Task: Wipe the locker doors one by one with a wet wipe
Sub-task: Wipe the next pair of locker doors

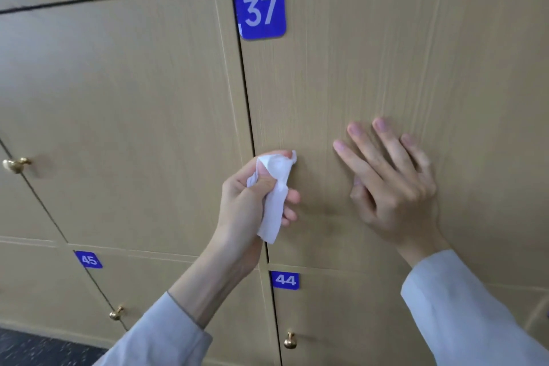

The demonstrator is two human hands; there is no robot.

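Locker door 37 (371, 83) fills the upper right of the frame, a pale wood-grain panel with a blue number plate (260, 7) in its top left corner. The person's right hand (389, 184) lies flat on the lower part of that door, right of centre, fingers straight and spread, holding nothing. The left hand (252, 205) is at centre frame, level with the door's left edge, with its fingers curled round a crumpled white wet wipe (276, 190). The wipe bunches at the fingertips near the door's left edge, and a loose tail of it hangs down across the palm; whether the wipe actually touches the wood I cannot tell. Both forearms come up from the bottom of the frame in light grey sleeves (463, 315).

Left of door 37, a neighbouring door (124, 116) takes up the left half of the frame, and a brass knob (16, 164) shows at the far left edge. In the row beneath, door 44 (350, 324) sits at lower centre right with its own brass knob (290, 341), and door 45 (142, 282) sits at lower left. A strip of dark speckled floor (35, 348) shows in the bottom left corner.
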